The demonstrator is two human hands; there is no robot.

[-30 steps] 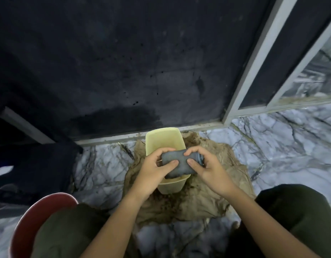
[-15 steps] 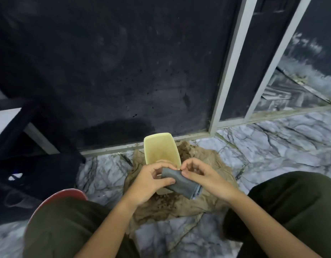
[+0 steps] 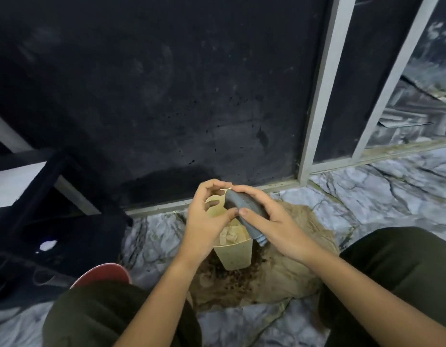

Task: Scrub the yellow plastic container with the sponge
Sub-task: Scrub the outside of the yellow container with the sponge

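A dark wall (image 3: pixel 167 96) fills the far side, with pale frame bars (image 3: pixel 319 96) to the right, and the marble floor (image 3: pixel 382 194) spreads below it. The person crouches here, knees in dark green trousers (image 3: pixel 404 271) spread to either side. Between the knees a dirty brown cloth (image 3: pixel 287 279) lies on the floor, speckled with dark grit near its middle. A red rim (image 3: pixel 104 271) of some round thing peeks out beside the left knee; what it is I cannot tell. The container (image 3: pixel 233 254), pale yellow, stands on the cloth with its open top tilted toward the person, and something light and crumpled sits inside it. Above the container's mouth both hands meet around the sponge (image 3: pixel 244 211), a dark grey bent piece with a bluish end pointing down. The right hand (image 3: pixel 272 221) is clamped on the sponge, fingers over its top and thumb (image 3: pixel 244 212) underneath. The left hand (image 3: pixel 207 219) pinches its near edge with the thumb, the other fingers curled loosely above.
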